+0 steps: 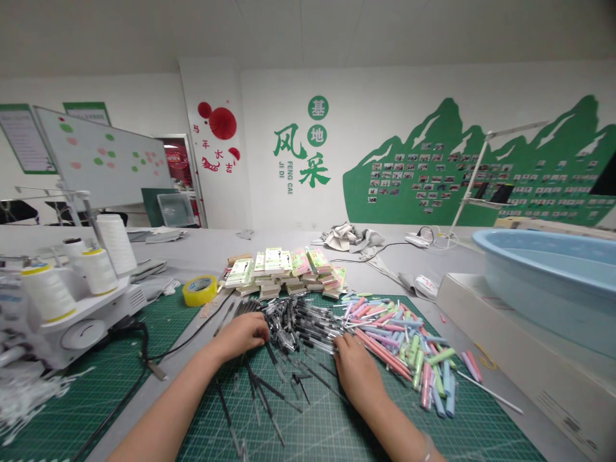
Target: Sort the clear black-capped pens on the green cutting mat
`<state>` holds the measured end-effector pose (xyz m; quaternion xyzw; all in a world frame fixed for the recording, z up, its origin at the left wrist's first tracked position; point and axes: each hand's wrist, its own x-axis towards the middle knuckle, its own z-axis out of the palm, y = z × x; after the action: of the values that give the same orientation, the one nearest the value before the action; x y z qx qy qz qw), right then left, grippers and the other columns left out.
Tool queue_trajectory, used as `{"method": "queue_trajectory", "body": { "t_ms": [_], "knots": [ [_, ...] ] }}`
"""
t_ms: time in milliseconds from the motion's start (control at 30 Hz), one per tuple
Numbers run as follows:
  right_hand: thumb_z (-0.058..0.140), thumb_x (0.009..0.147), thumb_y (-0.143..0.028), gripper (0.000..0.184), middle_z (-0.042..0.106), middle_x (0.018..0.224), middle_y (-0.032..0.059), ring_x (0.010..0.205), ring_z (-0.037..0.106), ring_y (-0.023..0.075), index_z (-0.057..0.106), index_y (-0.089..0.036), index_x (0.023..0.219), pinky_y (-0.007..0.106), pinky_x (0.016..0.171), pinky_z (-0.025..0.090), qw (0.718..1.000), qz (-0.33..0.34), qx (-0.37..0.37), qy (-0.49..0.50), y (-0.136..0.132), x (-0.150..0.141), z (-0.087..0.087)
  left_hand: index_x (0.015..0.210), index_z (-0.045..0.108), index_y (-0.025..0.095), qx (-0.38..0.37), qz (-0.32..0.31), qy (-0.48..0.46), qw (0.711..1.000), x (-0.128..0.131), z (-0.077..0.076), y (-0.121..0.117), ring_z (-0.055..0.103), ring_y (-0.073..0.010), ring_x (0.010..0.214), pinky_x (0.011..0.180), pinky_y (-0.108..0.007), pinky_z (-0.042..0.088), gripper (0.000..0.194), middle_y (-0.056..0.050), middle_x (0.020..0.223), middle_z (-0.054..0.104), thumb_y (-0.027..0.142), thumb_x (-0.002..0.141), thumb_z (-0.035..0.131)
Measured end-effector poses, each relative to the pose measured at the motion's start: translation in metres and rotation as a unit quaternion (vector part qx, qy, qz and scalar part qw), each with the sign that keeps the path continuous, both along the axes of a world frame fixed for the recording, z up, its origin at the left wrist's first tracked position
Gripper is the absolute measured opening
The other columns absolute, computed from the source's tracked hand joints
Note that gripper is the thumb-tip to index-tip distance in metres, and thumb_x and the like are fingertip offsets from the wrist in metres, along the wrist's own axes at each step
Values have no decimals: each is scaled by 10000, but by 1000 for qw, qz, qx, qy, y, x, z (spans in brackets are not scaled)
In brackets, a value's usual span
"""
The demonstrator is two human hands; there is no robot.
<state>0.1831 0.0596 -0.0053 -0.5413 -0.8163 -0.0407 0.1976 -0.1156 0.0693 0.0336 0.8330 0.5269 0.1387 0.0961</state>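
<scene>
A heap of black and clear pens (308,319) lies on the green cutting mat (308,433). My left hand (243,335) is at the heap's left side, its fingers curled together; what they hold, if anything, is hidden. Just below its fingertips lies a dark pen part (275,362). Against the heap's right end, my right hand (357,367) has bent fingers touching the clear barrels, and its grip is hidden from above. Several loose thin black pen parts (264,401) are scattered between my forearms. Right of the heap spread pastel pen parts (409,340) in pink, green, blue and purple.
Small boxed packs (276,263) are piled behind the pens. A yellow tape roll (199,290) and a sewing machine (91,314) with thread cones stand left. At right, a blue basin (553,269) rests by a white box (524,346). Cloth scraps (349,237) lie farther back.
</scene>
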Motion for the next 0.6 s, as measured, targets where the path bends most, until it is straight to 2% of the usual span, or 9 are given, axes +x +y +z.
{"method": "queue_trajectory", "body": {
  "t_ms": [133, 367, 500, 600],
  "knots": [
    [433, 808, -56, 242, 600, 948, 71, 899, 527, 215, 551, -196, 967, 289, 748, 358, 1000, -2, -1, 3, -2, 1, 2, 743, 650, 235, 3, -8, 29, 1000, 3, -4, -2, 541, -145, 786, 688, -214, 373, 151, 6, 832, 572, 141, 684, 548],
    [424, 818, -59, 214, 610, 914, 71, 905, 516, 220, 588, -194, 838, 305, 784, 349, 999, 19, 11, -38, 0, 3, 1, 760, 629, 235, 14, -43, 73, 996, 11, 5, -10, 531, -166, 852, 718, -232, 375, 134, -6, 892, 569, 157, 696, 540],
    [413, 774, -16, 252, 619, 926, 87, 917, 521, 238, 594, -175, 848, 316, 795, 346, 998, 15, 13, -63, -1, 4, 1, 743, 608, 225, 16, -51, 87, 995, 15, 7, -13, 529, -170, 853, 697, -236, 372, 131, -12, 883, 573, 140, 689, 525],
    [411, 743, -4, 279, 629, 919, 96, 881, 547, 231, 583, -164, 894, 299, 743, 352, 998, 2, -8, -61, -3, 6, 4, 747, 590, 218, 18, -42, 86, 995, 16, 8, -14, 530, -177, 839, 689, -244, 368, 153, -16, 847, 580, 113, 668, 512]
  ]
}}
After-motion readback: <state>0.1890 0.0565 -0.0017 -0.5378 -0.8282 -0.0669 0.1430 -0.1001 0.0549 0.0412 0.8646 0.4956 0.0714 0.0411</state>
